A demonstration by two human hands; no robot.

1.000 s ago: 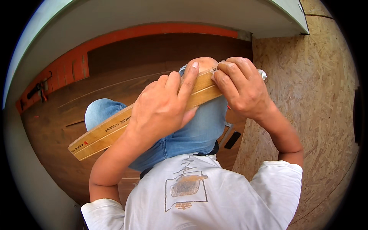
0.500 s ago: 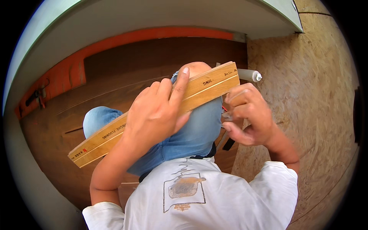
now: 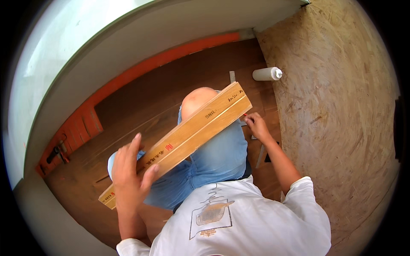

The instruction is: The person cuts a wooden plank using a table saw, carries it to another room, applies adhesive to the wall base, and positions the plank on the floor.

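Observation:
A wooden flooring plank with printed marks and a groove along its length lies slantwise across my knees, its face up. My left hand is over the plank's lower left part, thumb and fingers spread apart. Beside the plank's right end, my right hand is closed in a pinch. A thin red thing shows at its fingertips; most of it is hidden, and its kind is unclear.
A white cartridge-like tube lies where the dark brown floor meets the wood-chip board. An orange strip runs along the pale wall. A black-and-orange tool lies far left.
My left hand has slid down toward the plank's lower left end. The plank has tilted more steeply. My right hand has moved down and away from the plank's end, its fingers now pinched.

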